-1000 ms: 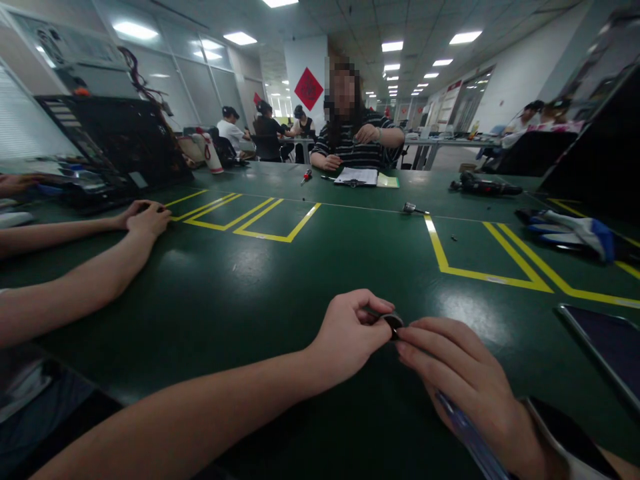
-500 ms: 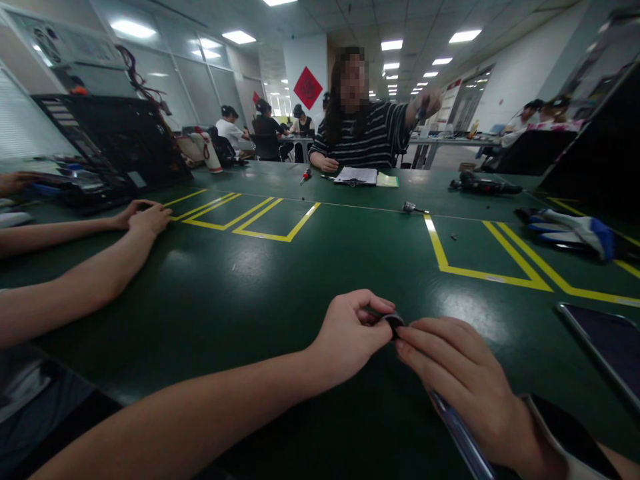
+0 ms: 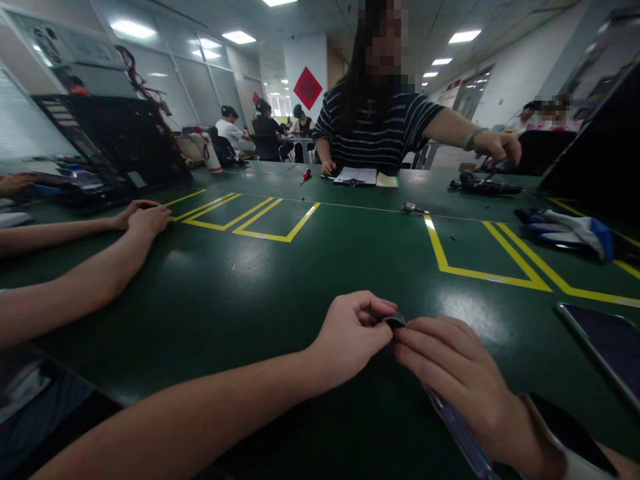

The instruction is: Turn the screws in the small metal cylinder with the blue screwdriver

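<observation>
White-walled room (image 3: 520, 67), lit by ceiling panels (image 3: 465, 36); more people (image 3: 230, 123) are seen in the background, and a red diamond (image 3: 308, 88) is hung on a pillar (image 3: 305, 52). Green tabletop (image 3: 240, 287) is spread across the foreground, glossy under the lights, marked out with yellow tape (image 3: 495, 277). Black open-framed unit (image 3: 110, 137) is parked at left, dark panel (image 3: 600, 127) at the right edge. Across the table, a person (image 3: 375, 127) in a striped top is seen, one arm stretched out over a black tool (image 3: 485, 185); contact can't be told. A neighbour's bare forearms (image 3: 85, 273) are rested on the table at left.

Left hand (image 3: 350, 337) and right hand (image 3: 465, 373) are held together at the fingertips, low over the near side. Phone-like slab (image 3: 605, 343) is laid at far right, blue-and-white glove (image 3: 575, 233) beyond it. Translucent bluish stick (image 3: 463, 433) is seen poking out under the right palm; grip on it unclear. Clipboard (image 3: 355, 177) is placed in front of the person opposite, metal socket-like piece (image 3: 414, 208) just beside the tape. Smallest: round grey part (image 3: 395, 321) is pinched between left thumb and fingers, its right side met by the right fingertips; whether it's gripped there too can't be told
</observation>
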Motion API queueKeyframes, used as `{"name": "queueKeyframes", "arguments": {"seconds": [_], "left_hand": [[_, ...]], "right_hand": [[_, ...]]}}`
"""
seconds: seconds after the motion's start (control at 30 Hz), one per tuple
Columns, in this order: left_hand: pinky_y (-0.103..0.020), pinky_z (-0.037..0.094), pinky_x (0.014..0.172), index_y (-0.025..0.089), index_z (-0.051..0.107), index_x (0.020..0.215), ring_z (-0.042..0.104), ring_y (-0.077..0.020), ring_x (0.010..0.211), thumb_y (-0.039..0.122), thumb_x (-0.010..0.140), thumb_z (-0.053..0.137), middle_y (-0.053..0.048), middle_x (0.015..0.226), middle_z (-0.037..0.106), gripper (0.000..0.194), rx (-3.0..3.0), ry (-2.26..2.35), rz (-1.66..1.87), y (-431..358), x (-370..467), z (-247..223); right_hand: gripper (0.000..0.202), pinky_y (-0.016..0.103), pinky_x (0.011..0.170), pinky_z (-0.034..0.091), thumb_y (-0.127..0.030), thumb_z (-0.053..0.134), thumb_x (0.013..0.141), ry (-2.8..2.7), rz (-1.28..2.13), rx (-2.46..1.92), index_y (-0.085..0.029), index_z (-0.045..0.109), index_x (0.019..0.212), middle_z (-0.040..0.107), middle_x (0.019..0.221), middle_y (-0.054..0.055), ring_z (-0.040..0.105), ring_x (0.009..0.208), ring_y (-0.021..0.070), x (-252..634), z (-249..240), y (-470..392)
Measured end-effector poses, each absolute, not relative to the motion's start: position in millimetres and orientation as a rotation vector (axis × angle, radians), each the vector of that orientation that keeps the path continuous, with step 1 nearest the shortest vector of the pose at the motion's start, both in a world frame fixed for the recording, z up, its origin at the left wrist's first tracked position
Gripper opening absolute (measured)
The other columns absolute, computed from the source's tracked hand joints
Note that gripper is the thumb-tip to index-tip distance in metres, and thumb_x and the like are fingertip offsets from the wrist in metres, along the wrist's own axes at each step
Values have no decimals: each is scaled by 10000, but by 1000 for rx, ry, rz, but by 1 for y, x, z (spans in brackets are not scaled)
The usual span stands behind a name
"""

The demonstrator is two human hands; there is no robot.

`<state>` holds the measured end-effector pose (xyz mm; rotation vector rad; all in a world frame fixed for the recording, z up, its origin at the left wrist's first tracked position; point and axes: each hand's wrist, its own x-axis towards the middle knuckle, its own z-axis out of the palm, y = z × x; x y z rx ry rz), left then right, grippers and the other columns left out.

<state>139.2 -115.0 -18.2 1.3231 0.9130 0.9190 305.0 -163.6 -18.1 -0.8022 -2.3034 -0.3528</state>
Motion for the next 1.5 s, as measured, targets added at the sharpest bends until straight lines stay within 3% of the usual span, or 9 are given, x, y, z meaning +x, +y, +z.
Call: {"name": "queueKeyframes", "arguments": {"seconds": [0.3, 0.43, 0.6, 1.17, 1.5], "left_hand": [[-301, 504, 782, 127, 599, 747, 648, -160, 849, 12, 644, 581, -77, 989, 669, 156, 1278, 917, 912, -115, 140, -15], [-334, 496, 803, 127, 617, 815, 646, -166, 846, -1, 658, 582, -78, 962, 677, 206, 1221, 937, 864, -113, 139, -13], [-343, 485, 829, 128, 630, 862, 644, -156, 832, -4, 665, 613, -69, 931, 681, 238, 1165, 926, 846, -111, 137, -13], [-295, 495, 820, 113, 604, 814, 643, -132, 851, -88, 631, 581, -59, 992, 654, 272, 1104, 967, 969, -111, 140, -14], [-336, 502, 839, 108, 603, 784, 645, -171, 893, -55, 623, 602, -89, 1052, 630, 229, 1225, 969, 995, -112, 139, -17]], "right_hand": [[334, 408, 840, 472, -81, 512, 825, -2316, -249, -834, -206, 596, 1122, 682, 1077, 50, 598, 1010, 228, 316, -35, -165], [321, 390, 777, 502, -76, 546, 806, -2244, -166, -843, -208, 605, 1093, 695, 999, 63, 616, 947, 223, 312, -28, -161], [289, 349, 691, 536, -60, 543, 806, -2146, -121, -844, -205, 623, 1042, 696, 873, 64, 627, 847, 197, 306, -17, -156], [225, 340, 755, 503, -100, 557, 818, -2003, 116, -921, -224, 632, 990, 686, 899, 41, 607, 889, 187, 308, -25, -153], [236, 359, 787, 489, -108, 544, 831, -2038, 124, -996, -224, 618, 1023, 666, 956, 42, 581, 926, 190, 309, -28, -155]]}}
